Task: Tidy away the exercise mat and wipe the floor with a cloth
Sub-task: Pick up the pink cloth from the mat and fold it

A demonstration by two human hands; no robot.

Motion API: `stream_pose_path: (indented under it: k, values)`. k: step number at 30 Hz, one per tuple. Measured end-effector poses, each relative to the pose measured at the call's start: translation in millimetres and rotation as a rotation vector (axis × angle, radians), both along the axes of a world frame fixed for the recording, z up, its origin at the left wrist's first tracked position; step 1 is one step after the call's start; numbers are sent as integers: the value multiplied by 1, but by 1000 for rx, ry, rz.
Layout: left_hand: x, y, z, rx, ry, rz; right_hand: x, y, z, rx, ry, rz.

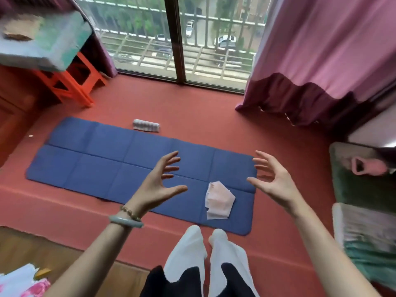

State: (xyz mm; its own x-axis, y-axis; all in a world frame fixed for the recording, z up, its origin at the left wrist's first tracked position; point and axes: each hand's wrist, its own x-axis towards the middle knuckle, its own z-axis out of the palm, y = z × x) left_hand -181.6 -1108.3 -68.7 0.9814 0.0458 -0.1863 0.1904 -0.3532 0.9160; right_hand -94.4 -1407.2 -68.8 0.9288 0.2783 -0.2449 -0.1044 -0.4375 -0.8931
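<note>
A blue exercise mat (102, 163) with fold creases lies flat on the red floor in front of the window. A crumpled pale pink cloth (218, 201) rests on the mat's near right part. My left hand (160, 181) hovers above the mat's middle, fingers spread, holding nothing. Above the mat's right end my right hand (272, 179) is also held up with fingers apart and empty. The cloth lies between and below the two hands. My feet in white socks (203, 249) stand at the mat's near edge.
A small silvery packet (146, 125) lies on the floor just behind the mat. An orange plastic stool (72, 82) stands at the back left under a table edge. Pink curtains (317, 71) hang at the right. Green cushions (362, 200) lie at the far right.
</note>
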Motion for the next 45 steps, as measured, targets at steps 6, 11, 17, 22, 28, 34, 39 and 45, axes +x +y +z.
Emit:
stream_pose_path:
  k: [6,11,17,22,28,34,39,45]
  values:
    - [26,-17,-64,-39,90,-10,2,-17,-60,-27,116,-97]
    - [59,-47,-134,-58,134,-20,21,-39,-115,-33,147,-122]
    - [101,-75,-264,-62,206,-33,56,-57,-226,-76,161,-113]
    - [128,-75,-405,-23,255,-71,88,-57,-361,-112,143,-76]
    - [161,-71,-561,33,262,-157,128,-50,-512,-159,111,46]
    - [192,-73,-689,47,249,-275,155,-45,-648,-191,107,147]
    - [203,-76,-782,57,285,-340,151,-42,-740,-235,144,245]
    - [204,-83,-843,132,340,-337,140,-41,-803,-364,253,264]
